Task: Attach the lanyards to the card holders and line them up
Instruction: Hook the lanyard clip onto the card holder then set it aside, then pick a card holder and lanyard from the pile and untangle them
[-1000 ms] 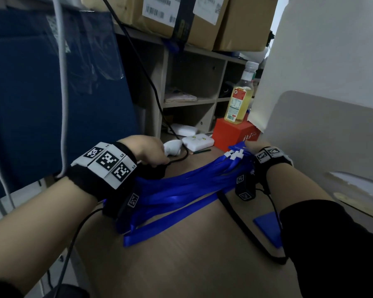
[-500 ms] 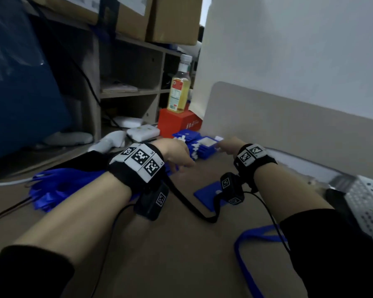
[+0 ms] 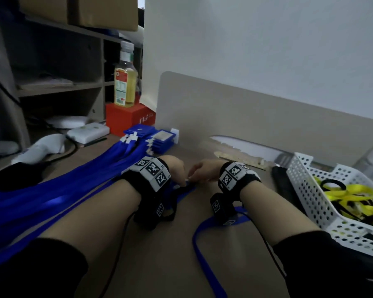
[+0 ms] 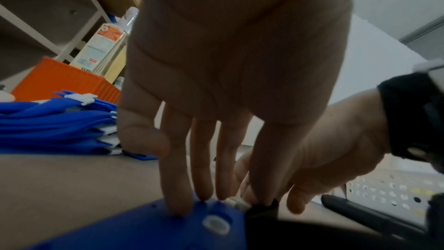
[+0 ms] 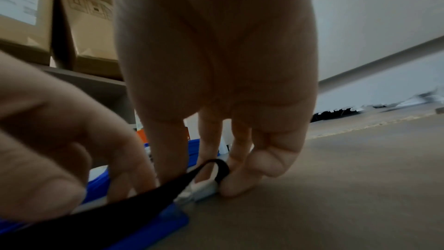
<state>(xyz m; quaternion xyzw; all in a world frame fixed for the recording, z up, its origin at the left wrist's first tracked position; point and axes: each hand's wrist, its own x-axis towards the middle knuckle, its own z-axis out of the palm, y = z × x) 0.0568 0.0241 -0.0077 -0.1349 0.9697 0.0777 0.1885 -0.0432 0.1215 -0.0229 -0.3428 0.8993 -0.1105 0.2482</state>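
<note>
A blue card holder (image 4: 144, 231) lies flat on the table under my left hand (image 4: 204, 187), whose straight fingers press down on its top edge. My right hand (image 5: 216, 178) meets it from the right and pinches the white clip (image 5: 204, 187) of a blue lanyard (image 3: 205, 261) at the holder's edge. A black wrist-camera strap (image 5: 144, 197) crosses the clip. In the head view the left hand (image 3: 177, 175) and right hand (image 3: 199, 175) touch at mid-table. A bundle of blue lanyards (image 3: 52, 190) lies at left, beside stacked card holders (image 3: 159, 140).
A white perforated basket (image 3: 306, 190) with yellow straps stands at the right, a dark flat object (image 3: 282, 186) beside it. At the back left are a red box (image 3: 127, 119) with a bottle (image 3: 125, 82) on it, white devices (image 3: 86, 132) and shelves. A grey partition (image 3: 246, 112) closes the back.
My hands left the lanyard bundle at the left, passed the stack of holders, and now meet over a single card holder at mid-table. The view swung right.
</note>
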